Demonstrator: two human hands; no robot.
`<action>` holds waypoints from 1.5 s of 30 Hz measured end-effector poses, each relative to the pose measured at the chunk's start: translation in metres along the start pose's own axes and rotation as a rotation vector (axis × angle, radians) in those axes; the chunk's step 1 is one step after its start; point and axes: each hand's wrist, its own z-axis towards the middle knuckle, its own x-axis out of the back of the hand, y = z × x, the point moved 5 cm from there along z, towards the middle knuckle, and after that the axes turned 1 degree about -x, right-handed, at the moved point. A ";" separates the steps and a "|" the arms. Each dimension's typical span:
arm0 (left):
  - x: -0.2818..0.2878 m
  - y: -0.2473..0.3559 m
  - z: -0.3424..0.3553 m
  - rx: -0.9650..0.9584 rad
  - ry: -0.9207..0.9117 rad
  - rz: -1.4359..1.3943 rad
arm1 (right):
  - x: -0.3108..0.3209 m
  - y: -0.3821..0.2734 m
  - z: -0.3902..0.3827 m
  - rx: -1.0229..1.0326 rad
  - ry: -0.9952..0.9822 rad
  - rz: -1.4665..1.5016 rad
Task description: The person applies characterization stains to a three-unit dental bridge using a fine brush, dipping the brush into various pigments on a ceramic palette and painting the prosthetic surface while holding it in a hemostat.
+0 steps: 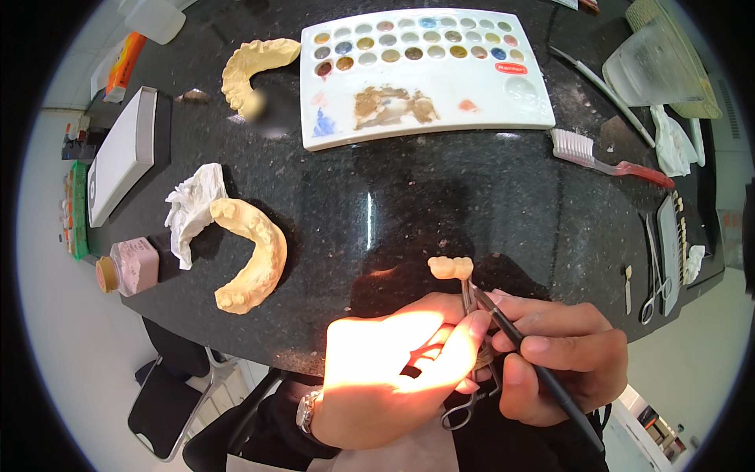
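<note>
A tooth-coloured dental piece of joined crowns [450, 267] is held up at the end of metal forceps [458, 414]. My left hand [401, 370], washed out by bright light, has its fingers closed on the forceps. My right hand [562, 354] grips a black-handled slim brush [550, 384], its tip at the metal just below the crowns; whether they touch I cannot tell. Two cream plaster jaw models [270, 259] lie to the left, one low beside crumpled tissue [193, 208], the other up beside the white palette [429, 79] of coloured wells.
Around the dark worktop [362, 181] are a pink jar [135, 263], a white box [122, 157], a red toothbrush [641, 171], a white rod [609, 102], a plastic container [653, 63], scissor-like forceps [646, 311] and a shade-tab strip [670, 252]. Black chairs [165, 409] stand at lower left.
</note>
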 end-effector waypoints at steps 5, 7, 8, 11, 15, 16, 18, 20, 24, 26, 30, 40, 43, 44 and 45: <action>0.000 0.002 -0.001 -0.065 0.018 0.010 | -0.001 0.000 0.002 0.003 0.027 0.001; 0.001 0.000 -0.001 -0.095 0.018 0.023 | -0.002 -0.001 0.006 0.073 -0.061 -0.059; 0.001 0.000 -0.001 -0.082 0.008 0.034 | -0.001 -0.001 0.006 0.072 -0.070 -0.050; 0.001 0.001 -0.001 -0.068 -0.022 0.035 | 0.003 0.001 0.001 -0.029 0.018 0.072; 0.001 0.001 0.001 -0.033 -0.072 -0.049 | 0.006 0.002 -0.001 -0.105 0.145 0.217; 0.001 0.003 0.001 -0.009 -0.094 -0.069 | 0.007 -0.001 0.001 -0.119 0.143 0.214; 0.001 0.005 -0.001 0.096 -0.131 -0.157 | 0.008 -0.006 0.003 -0.115 0.115 0.176; 0.002 0.007 -0.002 0.134 -0.183 -0.195 | 0.009 -0.009 0.006 -0.080 0.064 0.108; 0.002 0.012 0.003 0.076 -0.303 -0.150 | 0.011 -0.008 0.006 -0.013 0.026 0.060; 0.002 0.012 0.003 0.094 -0.333 -0.160 | 0.011 -0.007 0.004 0.013 0.063 0.070; 0.002 0.011 0.001 0.141 -0.354 -0.224 | 0.010 -0.004 0.001 0.076 0.038 0.042; 0.003 0.010 0.001 0.128 -0.403 -0.257 | 0.009 -0.006 0.003 0.067 -0.019 -0.038; 0.002 0.012 0.002 0.129 -0.396 -0.266 | 0.009 -0.008 0.005 0.069 -0.028 -0.076; 0.002 0.012 0.002 0.131 -0.395 -0.263 | 0.009 -0.009 0.005 0.071 -0.032 -0.090; 0.002 0.012 0.001 0.132 -0.394 -0.260 | 0.009 -0.010 0.005 0.052 -0.043 -0.092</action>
